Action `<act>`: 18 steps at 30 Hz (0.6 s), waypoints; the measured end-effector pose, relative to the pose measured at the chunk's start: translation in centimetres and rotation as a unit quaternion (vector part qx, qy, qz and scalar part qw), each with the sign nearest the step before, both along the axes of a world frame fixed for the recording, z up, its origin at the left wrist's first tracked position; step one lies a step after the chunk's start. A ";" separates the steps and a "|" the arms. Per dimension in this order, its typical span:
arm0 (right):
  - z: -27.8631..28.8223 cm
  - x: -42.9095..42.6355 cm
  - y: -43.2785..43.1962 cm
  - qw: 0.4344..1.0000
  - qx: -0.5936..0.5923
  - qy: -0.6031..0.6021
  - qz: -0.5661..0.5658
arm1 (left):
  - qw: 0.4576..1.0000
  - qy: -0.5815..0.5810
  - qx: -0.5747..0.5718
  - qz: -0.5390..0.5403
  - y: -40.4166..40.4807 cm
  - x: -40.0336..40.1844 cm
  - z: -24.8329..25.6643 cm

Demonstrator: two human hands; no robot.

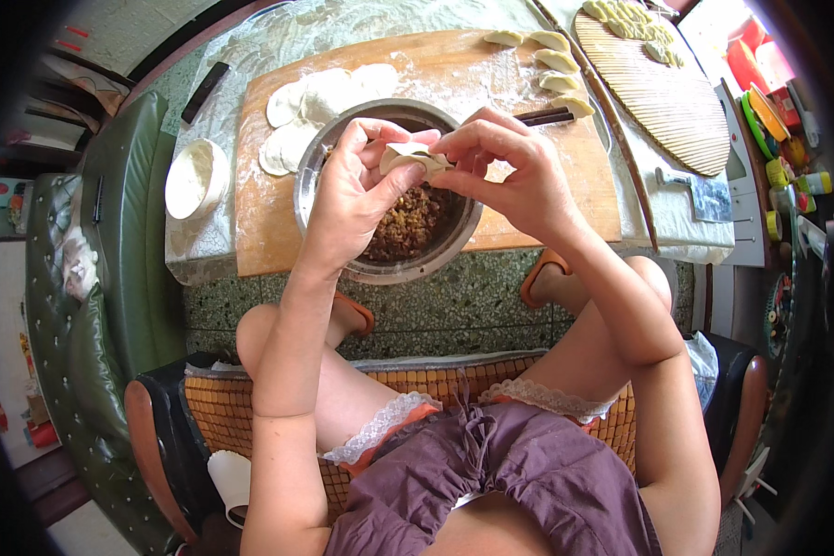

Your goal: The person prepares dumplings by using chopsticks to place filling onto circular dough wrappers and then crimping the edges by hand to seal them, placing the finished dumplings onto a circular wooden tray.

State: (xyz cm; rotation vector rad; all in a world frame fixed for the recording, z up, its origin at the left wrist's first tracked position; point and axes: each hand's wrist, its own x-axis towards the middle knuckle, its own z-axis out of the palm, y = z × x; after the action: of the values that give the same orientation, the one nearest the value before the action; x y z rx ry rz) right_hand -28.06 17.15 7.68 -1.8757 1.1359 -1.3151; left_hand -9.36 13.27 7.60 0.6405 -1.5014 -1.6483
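Observation:
Between my two hands, above a metal bowl [389, 273], is a partly folded dumpling [410, 158]. My left hand [365, 184] holds its left side, with the thumb along the near edge. The fingertips of my right hand [504, 156] pinch its right end. Brown minced filling [411, 226] lies in the bowl below, partly hidden by my hands. Flat round dough wrappers [320, 97] overlap on the floured wooden board [445, 62] behind the bowl. Dark chopsticks [548, 117] stick out past my right hand. Several finished dumplings [557, 61] line the board's far right corner.
A round ridged tray [657, 104] at the right carries more dumplings [625, 21]. A cleaver [709, 198] and a long thin stick [608, 132] lie by it. At the left are a white bowl of flour [196, 179] and a dark oblong object [205, 92].

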 end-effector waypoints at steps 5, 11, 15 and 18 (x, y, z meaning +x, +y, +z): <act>-0.5 -0.1 -0.1 1.000 -0.013 0.008 0.002 | 1.000 -0.028 0.004 -0.006 0.1 -0.1 0.1; -0.3 -0.1 0.2 0.996 0.073 -0.049 0.022 | 0.996 -0.072 -0.021 -0.046 -0.3 0.6 -0.3; 0.5 0.0 0.3 0.999 0.036 0.031 0.006 | 0.996 -0.072 -0.016 -0.043 0.2 0.4 0.2; -0.4 -0.2 0.2 0.998 -0.011 0.058 -0.006 | 1.000 0.001 0.014 -0.009 0.7 -0.4 0.3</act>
State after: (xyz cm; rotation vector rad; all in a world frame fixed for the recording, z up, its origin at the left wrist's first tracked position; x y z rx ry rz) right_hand -28.27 17.31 7.23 -1.9873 1.1963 -1.2425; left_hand -9.78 14.00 7.87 0.6419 -1.4899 -1.6864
